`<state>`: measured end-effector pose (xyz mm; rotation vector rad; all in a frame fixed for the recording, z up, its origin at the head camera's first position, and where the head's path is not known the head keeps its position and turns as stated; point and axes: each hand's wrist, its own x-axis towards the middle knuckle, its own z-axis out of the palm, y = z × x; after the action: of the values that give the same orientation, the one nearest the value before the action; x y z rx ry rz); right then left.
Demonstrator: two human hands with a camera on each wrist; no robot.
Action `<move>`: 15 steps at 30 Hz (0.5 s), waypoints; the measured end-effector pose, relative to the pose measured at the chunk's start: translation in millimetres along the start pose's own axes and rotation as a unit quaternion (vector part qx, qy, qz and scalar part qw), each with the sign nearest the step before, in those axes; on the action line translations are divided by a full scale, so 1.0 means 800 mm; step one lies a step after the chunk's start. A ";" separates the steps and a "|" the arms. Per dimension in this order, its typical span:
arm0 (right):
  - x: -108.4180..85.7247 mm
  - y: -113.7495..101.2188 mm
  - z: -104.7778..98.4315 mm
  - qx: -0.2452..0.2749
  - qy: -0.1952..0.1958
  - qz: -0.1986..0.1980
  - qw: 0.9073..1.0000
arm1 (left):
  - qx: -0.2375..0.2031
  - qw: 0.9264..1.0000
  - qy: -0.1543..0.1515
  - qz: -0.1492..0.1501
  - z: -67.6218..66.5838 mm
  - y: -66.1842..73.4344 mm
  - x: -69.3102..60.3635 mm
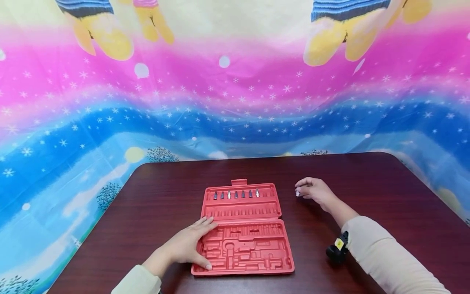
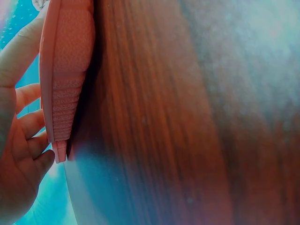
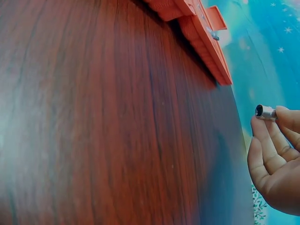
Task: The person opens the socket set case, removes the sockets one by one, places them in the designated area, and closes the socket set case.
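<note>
An open red plastic case (image 1: 242, 272) lies on the dark wooden table in the head view, its lid half farther back. Several small metal bits (image 1: 236, 194) stand in a row in that far half; the near half shows moulded hollows. My left hand (image 1: 183, 245) rests on the case's left edge, thumb at the near corner and fingers near the hinge. To the right of the case, my right hand (image 1: 315, 192) pinches a small silver socket (image 1: 297, 194) between thumb and fingers. In the right wrist view the socket (image 3: 266, 112) shows its hollow dark end.
The table (image 1: 165, 179) has rounded far corners. Behind it hangs a colourful printed cloth (image 1: 227, 98) with snowflakes. A black device with a yellow label (image 1: 338, 244) is strapped at the right sleeve's cuff.
</note>
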<state>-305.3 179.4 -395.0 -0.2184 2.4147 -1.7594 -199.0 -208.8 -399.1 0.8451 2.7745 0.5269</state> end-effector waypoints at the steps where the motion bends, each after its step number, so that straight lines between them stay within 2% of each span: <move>1: -0.001 0.000 -0.001 -0.005 0.001 -0.001 1.000 | 0.002 1.000 0.002 0.003 0.000 0.000 0.000; 5: -0.003 -0.001 -0.006 -0.023 0.005 -0.002 1.000 | 0.005 1.000 0.010 0.012 0.002 -0.002 0.001; 15: -0.010 0.010 -0.007 -0.066 0.012 0.030 0.997 | -0.004 1.000 0.008 0.005 0.002 -0.003 -0.001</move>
<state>-299.1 188.4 -400.6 -0.1392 2.5291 -1.5885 -199.4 -210.5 -401.2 0.8582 2.7820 0.5500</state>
